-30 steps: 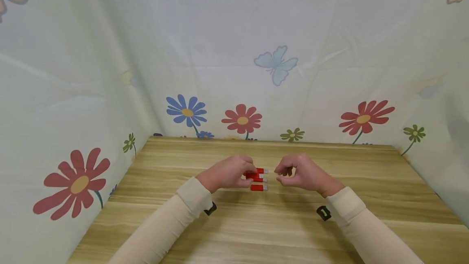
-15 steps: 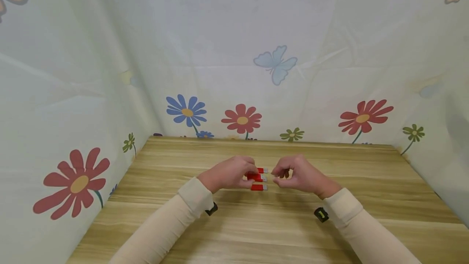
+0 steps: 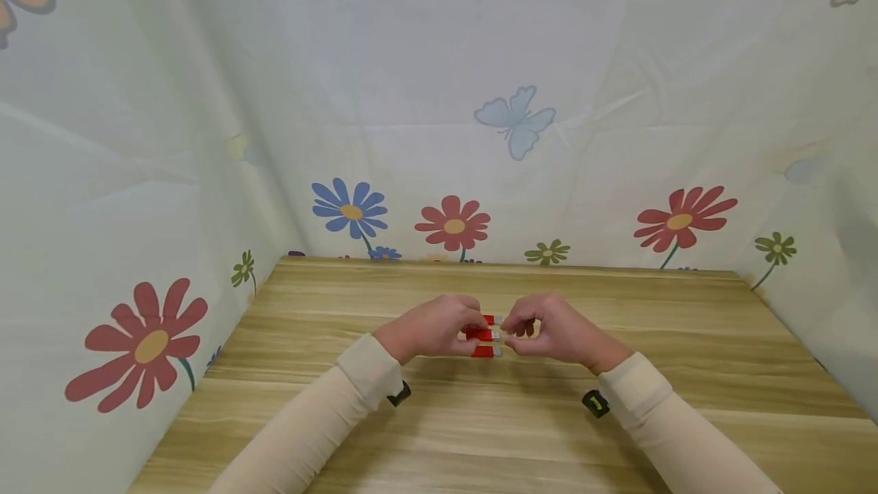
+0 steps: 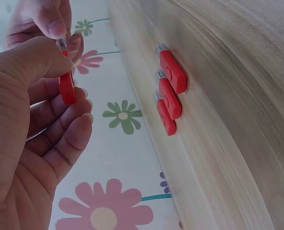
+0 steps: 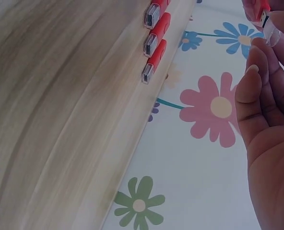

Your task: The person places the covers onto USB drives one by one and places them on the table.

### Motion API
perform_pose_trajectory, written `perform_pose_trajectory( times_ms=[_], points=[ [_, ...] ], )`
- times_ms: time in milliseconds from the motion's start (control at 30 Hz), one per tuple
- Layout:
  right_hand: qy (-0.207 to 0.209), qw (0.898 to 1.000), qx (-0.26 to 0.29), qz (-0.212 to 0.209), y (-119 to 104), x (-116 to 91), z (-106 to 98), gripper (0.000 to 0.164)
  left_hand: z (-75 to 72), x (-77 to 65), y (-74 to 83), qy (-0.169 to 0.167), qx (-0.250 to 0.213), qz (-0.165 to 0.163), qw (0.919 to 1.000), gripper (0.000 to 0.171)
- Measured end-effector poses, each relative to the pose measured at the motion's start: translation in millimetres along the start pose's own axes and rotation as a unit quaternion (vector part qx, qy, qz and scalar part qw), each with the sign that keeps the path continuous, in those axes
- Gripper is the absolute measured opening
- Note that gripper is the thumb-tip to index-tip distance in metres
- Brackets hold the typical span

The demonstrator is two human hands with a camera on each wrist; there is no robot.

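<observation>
My left hand (image 3: pixel 439 325) pinches a red USB flash drive (image 4: pixel 66 87) between thumb and fingers, above the table. Its metal plug points toward my right hand (image 3: pixel 559 330). A small clear plastic cap (image 5: pixel 273 36) is pinched in the right fingertips, right at the plug end; whether it is seated on the plug I cannot tell. Below the hands, 3 more red USB flash drives (image 4: pixel 173 72) lie side by side on the table, each with a clear cap over its plug. In the head view the hands partly cover the drives.
The wood-grain table (image 3: pixel 439 433) runs back to a white curtain (image 3: pixel 425 59) printed with flowers and butterflies. Its sides hang at the left and right of the table. Dark wrist-worn devices (image 3: pixel 595 403) sit under both wrists.
My right hand has moved left, bringing its fingertips up to the plug end of the held drive. The left hand has shifted only slightly right, still holding the drive.
</observation>
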State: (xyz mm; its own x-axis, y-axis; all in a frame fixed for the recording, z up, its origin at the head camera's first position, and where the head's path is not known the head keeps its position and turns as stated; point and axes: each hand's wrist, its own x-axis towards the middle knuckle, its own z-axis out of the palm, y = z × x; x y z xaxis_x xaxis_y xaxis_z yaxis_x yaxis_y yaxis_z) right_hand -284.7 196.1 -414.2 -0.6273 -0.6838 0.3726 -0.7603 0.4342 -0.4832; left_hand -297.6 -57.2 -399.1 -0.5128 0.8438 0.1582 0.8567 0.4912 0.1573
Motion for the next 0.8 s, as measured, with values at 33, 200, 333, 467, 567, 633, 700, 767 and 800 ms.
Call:
perform_pose_trajectory(
  times_ms=[33, 200, 333, 467, 567, 633, 700, 767, 800],
  points=[
    [-0.001, 1.0, -0.001, -0.001, -0.1, 0.1, 0.2, 0.008, -0.1, 0.1, 0.1, 0.0, -0.002, -0.001, 1.0, 0.023],
    [-0.003, 1.0, -0.004, -0.005, -1.3, 1.1, 1.3, 0.008, -0.9, 1.2, 1.3, -0.002, -0.001, 0.002, 1.0, 0.02],
    [-0.002, 1.0, -0.004, -0.003, -2.6, 0.8, 1.4, 0.009, 0.4, 1.5, 0.8, 0.004, 0.001, 0.009, 1.0, 0.019],
    [-0.001, 1.0, -0.005, -0.005, -2.3, -0.4, 1.7, 0.009, 3.7, 2.1, -0.5, 0.008, 0.0, 0.013, 0.9999, 0.019],
    [-0.001, 1.0, -0.003, -0.007, -2.1, -1.3, 2.3, 0.008, 4.8, 2.6, -0.4, 0.007, -0.003, 0.011, 0.9999, 0.019],
    [-0.001, 1.0, 0.0, -0.008, -2.5, -1.6, 2.5, 0.008, 5.3, 2.8, -0.4, 0.007, -0.002, 0.011, 0.9999, 0.019],
    [-0.002, 1.0, 0.001, -0.006, -3.4, -1.8, 2.6, 0.007, 5.3, 3.0, 0.1, 0.006, 0.001, 0.011, 0.9999, 0.018],
    [-0.002, 1.0, 0.002, -0.004, -4.7, -1.8, 2.5, 0.007, 5.7, 3.3, 0.3, 0.006, 0.003, 0.011, 0.9999, 0.018],
    [-0.002, 1.0, 0.0, -0.003, -5.2, -1.7, 2.5, 0.007, 6.0, 3.5, 0.5, 0.006, 0.003, 0.011, 0.9999, 0.018]
  ],
)
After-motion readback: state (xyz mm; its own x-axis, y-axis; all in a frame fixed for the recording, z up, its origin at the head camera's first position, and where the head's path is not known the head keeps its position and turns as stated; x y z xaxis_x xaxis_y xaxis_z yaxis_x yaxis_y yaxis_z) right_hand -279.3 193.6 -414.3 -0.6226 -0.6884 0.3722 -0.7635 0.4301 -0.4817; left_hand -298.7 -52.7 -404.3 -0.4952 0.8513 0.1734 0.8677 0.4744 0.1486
